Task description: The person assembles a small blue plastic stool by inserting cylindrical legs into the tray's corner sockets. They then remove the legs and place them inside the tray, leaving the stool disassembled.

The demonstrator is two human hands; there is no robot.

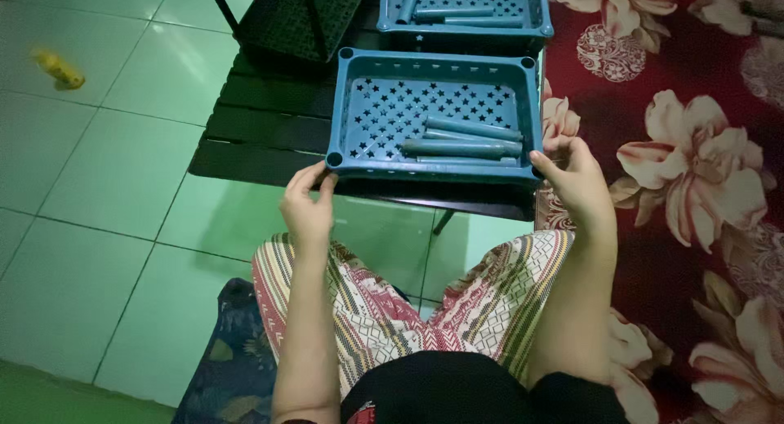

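A blue plastic tray (351,106) with star-shaped holes sits on a low black slatted table (261,134). Several blue tubes (465,142) lie loose inside it. My left hand (306,204) grips the tray's near left corner. My right hand (576,179) grips its near right corner. A second blue tray (535,16) of the same kind, also holding tubes, stands just behind the first.
A black perforated stool or rack (298,20) stands on the table's far left. A red flowered carpet (694,146) lies on the right, pale green floor tiles (106,187) on the left, with a small yellow object (59,69) on them. My patterned trousers (457,310) fill the foreground.
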